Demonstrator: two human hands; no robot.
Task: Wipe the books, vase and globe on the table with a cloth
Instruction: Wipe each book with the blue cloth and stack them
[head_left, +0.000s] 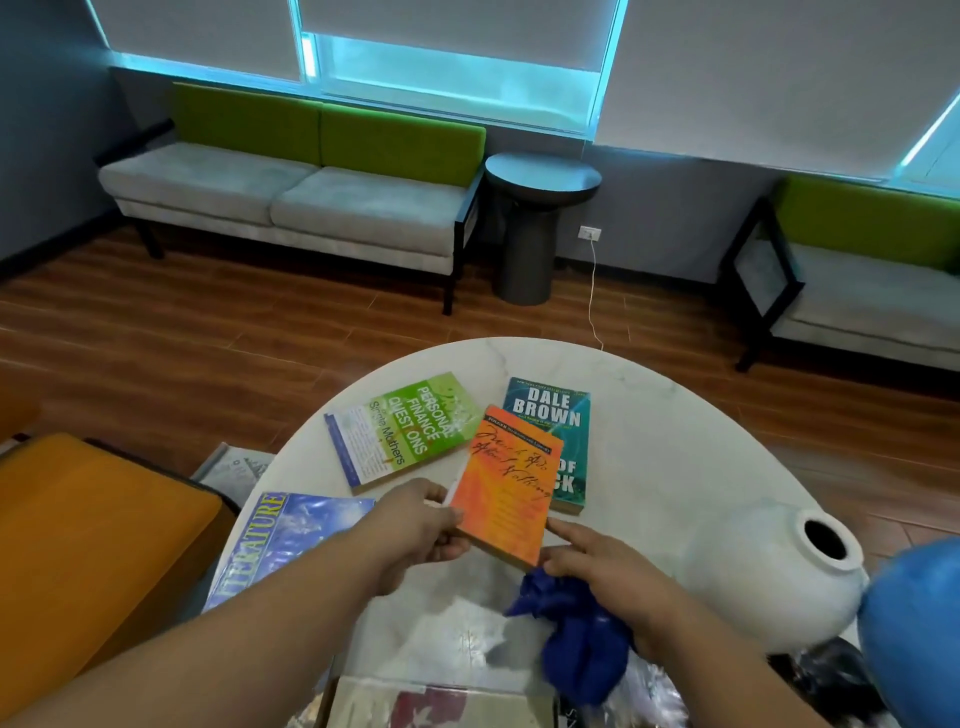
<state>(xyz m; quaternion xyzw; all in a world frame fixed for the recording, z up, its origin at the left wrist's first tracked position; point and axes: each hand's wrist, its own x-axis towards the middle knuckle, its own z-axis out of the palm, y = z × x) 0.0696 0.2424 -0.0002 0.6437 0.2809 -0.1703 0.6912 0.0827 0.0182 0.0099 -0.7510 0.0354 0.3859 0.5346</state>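
While the left hand (415, 530) is gripping the orange book (506, 488), which is overlapping the teal book (561, 415) on the desk (675, 441), the right hand (608, 577) is clutching the blue cloth (576, 639), its index finger touching the orange book's near corner.

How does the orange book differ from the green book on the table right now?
The orange book is gripped by the left hand, touched by the right hand holding the blue cloth, and overlaps the Dale Brown book; the green book lies untouched. The orange cover carries script lettering, the green one plain printed type. Both are paperbacks, cover up.
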